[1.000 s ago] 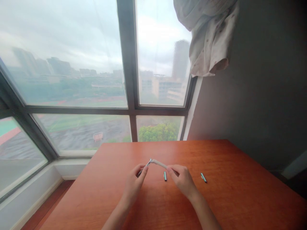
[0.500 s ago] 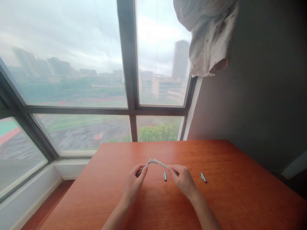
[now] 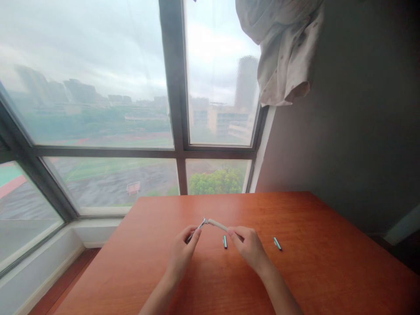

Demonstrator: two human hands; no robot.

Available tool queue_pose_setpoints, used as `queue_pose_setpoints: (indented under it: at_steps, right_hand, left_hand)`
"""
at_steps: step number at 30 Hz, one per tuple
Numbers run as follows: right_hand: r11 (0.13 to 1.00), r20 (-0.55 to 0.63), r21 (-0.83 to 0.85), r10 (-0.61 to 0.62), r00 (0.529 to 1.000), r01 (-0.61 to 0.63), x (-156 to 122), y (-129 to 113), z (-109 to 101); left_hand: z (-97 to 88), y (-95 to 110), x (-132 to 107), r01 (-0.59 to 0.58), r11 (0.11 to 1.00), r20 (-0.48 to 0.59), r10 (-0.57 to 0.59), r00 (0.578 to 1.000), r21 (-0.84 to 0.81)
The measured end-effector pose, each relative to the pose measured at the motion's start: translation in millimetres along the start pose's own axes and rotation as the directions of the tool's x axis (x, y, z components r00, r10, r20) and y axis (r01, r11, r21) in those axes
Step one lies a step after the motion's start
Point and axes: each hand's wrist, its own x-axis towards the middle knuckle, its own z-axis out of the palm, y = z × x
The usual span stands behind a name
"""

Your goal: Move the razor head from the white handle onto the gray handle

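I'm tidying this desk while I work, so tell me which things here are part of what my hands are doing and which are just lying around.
In hand:
- left hand and right hand, together gripping the slim white tool with a metal tip

Lying about:
- small teal piece beside the right hand, untouched
- second teal piece farther right on the wooden table
- bundled curtain above

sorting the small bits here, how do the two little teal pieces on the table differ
The nearer teal piece lies between the left hand and right hand, just under the pale handle they hold; the far teal piece lies alone, off to the right hand's outer side. The nearer one points almost straight away from the person; the far one lies slanted. Both are small, slim, teal and flat on the table, untouched.
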Motion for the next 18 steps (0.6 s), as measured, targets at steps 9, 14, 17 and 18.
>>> queue_pose_setpoints:
  at_steps: [9, 14, 17, 18]
  right_hand:
    - [1.0, -0.001, -0.024, -0.004, 1.0, 0.004, -0.3, 0.1, -1.2]
    - [0.999, -0.021, -0.034, -0.003, 1.0, 0.002, -1.0, 0.0, -1.3]
    - [1.0, -0.008, -0.028, -0.012, 1.0, 0.011, -1.3, -1.0, -1.6]
    - [1.0, -0.008, -0.029, -0.012, 1.0, 0.012, -1.3, -1.2, -1.6]
  left_hand:
    - [0.3, -5.4, 1.4, -0.004, 1.0, 0.006, 0.003, 1.0, 0.012]
    - [2.1, -3.8, 0.9, 0.011, 1.0, -0.007, -0.011, 1.0, 0.022]
    - [3.3, -1.8, 0.5, 0.014, 1.0, -0.035, -0.014, 0.999, 0.005]
    - [3.6, -1.4, 0.4, 0.015, 1.0, -0.038, -0.015, 0.999, 0.0]
